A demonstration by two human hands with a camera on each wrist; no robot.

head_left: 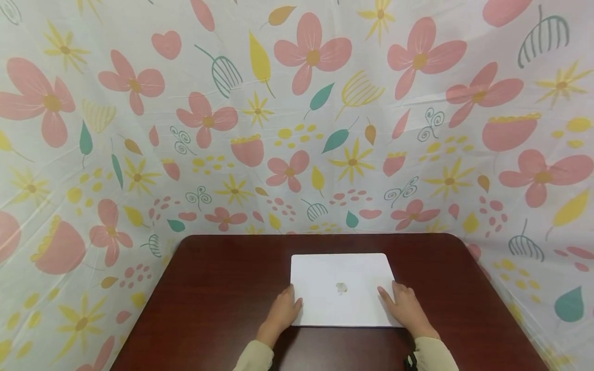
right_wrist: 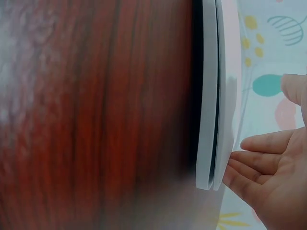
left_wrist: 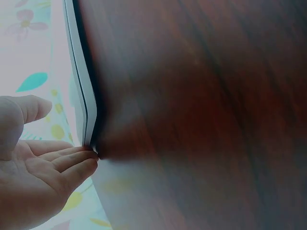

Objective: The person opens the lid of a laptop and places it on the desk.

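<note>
A closed silver laptop (head_left: 320,273) with an apple logo on its lid lies on the dark wood table, its front edge toward me. My left hand (head_left: 283,309) is at its left side, fingertips right at a front corner in the left wrist view; the thumb is held apart above the lid. On the other side, my right hand (head_left: 407,309) has its fingers, nearly straight, at the laptop's side edge. Its thumb stays spread from them, as the right wrist view shows. A thin dark seam runs between lid and base (right_wrist: 206,120).
The reddish-brown table (head_left: 223,288) has rounded far corners. Behind it and along both sides hangs a white cloth (head_left: 260,206) printed with pink flowers and yellow and green leaves. Light sleeves (head_left: 255,355) cover my forearms, and a dark band shows at the right wrist.
</note>
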